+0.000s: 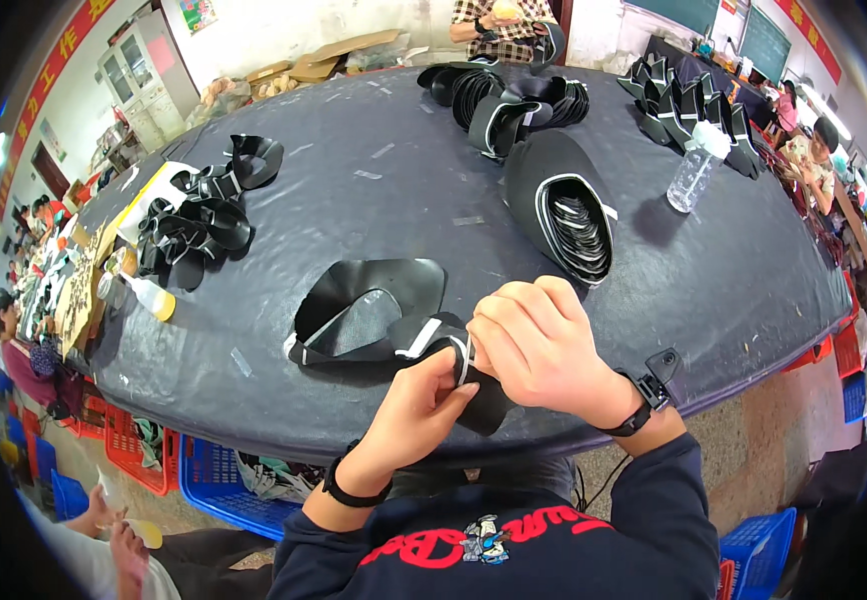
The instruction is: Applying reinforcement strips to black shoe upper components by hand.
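Near the table's front edge, my left hand pinches a black shoe upper with a white strip along its edge. My right hand is closed on the same upper from the other side, its fingertips curled out of sight. Just beyond my left hand, another black upper stands on the table as an open loop, touching or overlapping the held part; whether they are joined I cannot tell. Past my right hand lies a thick bundle of nested black uppers with white edging.
More black uppers lie at the left, the far middle and the far right. A clear bottle and a glue-type squeeze bottle stand on the dark-covered table. Blue and red crates sit below.
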